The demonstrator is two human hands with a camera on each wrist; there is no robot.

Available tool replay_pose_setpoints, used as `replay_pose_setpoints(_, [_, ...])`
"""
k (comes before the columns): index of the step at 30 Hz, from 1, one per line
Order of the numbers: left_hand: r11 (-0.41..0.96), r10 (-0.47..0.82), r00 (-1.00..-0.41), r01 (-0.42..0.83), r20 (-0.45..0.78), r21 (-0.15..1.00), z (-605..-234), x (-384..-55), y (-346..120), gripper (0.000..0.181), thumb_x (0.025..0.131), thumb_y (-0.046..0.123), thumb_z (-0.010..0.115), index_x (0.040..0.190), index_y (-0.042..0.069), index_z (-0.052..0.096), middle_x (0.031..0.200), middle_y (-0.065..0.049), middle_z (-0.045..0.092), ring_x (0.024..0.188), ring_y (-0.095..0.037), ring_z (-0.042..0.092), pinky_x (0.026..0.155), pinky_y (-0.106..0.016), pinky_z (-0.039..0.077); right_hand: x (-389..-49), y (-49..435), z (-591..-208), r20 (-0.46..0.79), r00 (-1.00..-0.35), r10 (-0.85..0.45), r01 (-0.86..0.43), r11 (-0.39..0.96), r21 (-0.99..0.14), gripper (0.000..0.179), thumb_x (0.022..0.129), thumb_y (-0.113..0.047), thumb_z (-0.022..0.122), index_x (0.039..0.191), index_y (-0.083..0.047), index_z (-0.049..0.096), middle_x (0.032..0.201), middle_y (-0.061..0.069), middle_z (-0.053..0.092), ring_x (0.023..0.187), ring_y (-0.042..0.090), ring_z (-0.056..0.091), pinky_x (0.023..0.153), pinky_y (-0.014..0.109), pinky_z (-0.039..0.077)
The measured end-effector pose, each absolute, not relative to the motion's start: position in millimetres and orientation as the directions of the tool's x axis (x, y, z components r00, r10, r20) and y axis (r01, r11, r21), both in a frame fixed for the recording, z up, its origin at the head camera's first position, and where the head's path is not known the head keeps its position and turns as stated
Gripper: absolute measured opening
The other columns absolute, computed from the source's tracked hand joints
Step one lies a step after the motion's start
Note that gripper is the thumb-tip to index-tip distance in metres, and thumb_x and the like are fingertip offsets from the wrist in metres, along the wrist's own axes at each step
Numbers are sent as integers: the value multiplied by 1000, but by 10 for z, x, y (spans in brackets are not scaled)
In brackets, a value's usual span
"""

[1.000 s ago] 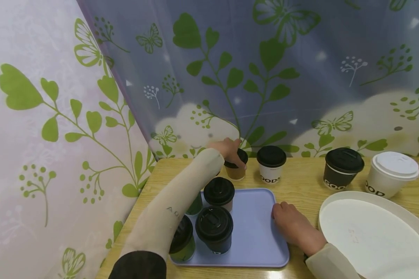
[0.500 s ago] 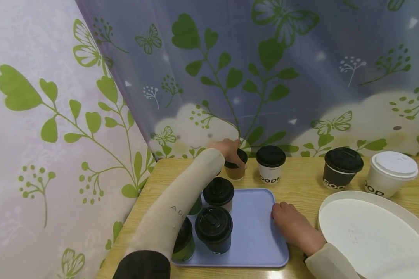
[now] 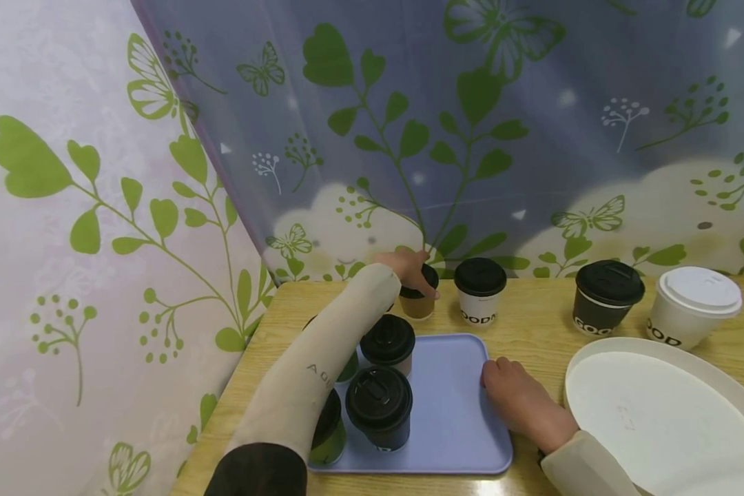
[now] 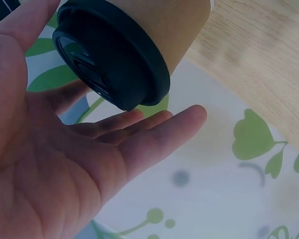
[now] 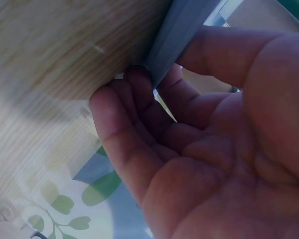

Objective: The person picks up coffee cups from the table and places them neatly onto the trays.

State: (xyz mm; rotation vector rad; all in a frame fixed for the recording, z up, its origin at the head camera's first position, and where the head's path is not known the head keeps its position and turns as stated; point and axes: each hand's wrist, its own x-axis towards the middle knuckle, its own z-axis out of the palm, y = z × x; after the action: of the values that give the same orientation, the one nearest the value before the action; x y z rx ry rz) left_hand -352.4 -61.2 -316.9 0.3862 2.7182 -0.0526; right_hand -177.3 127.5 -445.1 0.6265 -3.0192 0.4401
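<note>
At the back of the table, my left hand (image 3: 408,270) reaches over a brown paper cup (image 3: 418,308) with a black lid. In the left wrist view its fingers (image 4: 162,137) are extended and spread beside the lid (image 4: 109,55), and no firm grip shows. My right hand (image 3: 521,396) holds the right rim of a blue-purple tray (image 3: 452,413), with the thumb over the edge and curled fingers (image 5: 122,124) below it in the right wrist view. On the tray's left side stand several black-lidded cups, including a dark one (image 3: 379,406) and a green one (image 3: 328,437), partly hidden by my left sleeve.
A white black-lidded cup (image 3: 479,296) stands right of the brown one. Farther right are a black cup (image 3: 607,300) and a white cup with white lid (image 3: 691,310). A round white tray (image 3: 669,413) lies at the right. A patterned curtain (image 3: 372,138) hangs behind the table.
My left forearm has shifted slightly to the right. Both hands stay at the same places, and the cups and tray have not moved.
</note>
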Motion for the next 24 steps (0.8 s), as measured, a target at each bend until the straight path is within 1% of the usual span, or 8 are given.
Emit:
replay_pose_setpoints(8, [959, 268, -877, 283, -399, 24, -3207, -3541, -621, 101, 88, 65, 72, 167, 27, 20, 166, -1, 35, 148, -25, 39, 110, -47, 42, -1765, 1274, -4441, 74, -922, -379, -384, 881, -276, 9, 96, 7, 58, 93, -2, 58, 86, 13, 53, 79, 31, 55, 72, 49, 51])
replay_pose_setpoints(18, [953, 294, -863, 296, -411, 60, -3217, -3554, -646, 103, 88, 64, 73, 167, 24, 20, 167, -2, 33, 150, -26, 37, 112, -48, 40, -1766, 1263, -4428, 60, -924, -379, -381, 887, -260, 9, 97, 7, 57, 94, -1, 59, 87, 13, 53, 80, 31, 55, 72, 48, 52])
replay_pose_setpoints(24, [960, 271, -867, 275, -418, 50, -3240, -3588, -624, 103, 87, 66, 72, 167, 29, 19, 168, 0, 32, 150, -25, 38, 111, -48, 41, -1767, 1270, -4452, 74, -922, -381, -387, 887, -253, 9, 97, 6, 58, 93, -2, 58, 86, 13, 53, 79, 31, 55, 72, 48, 51])
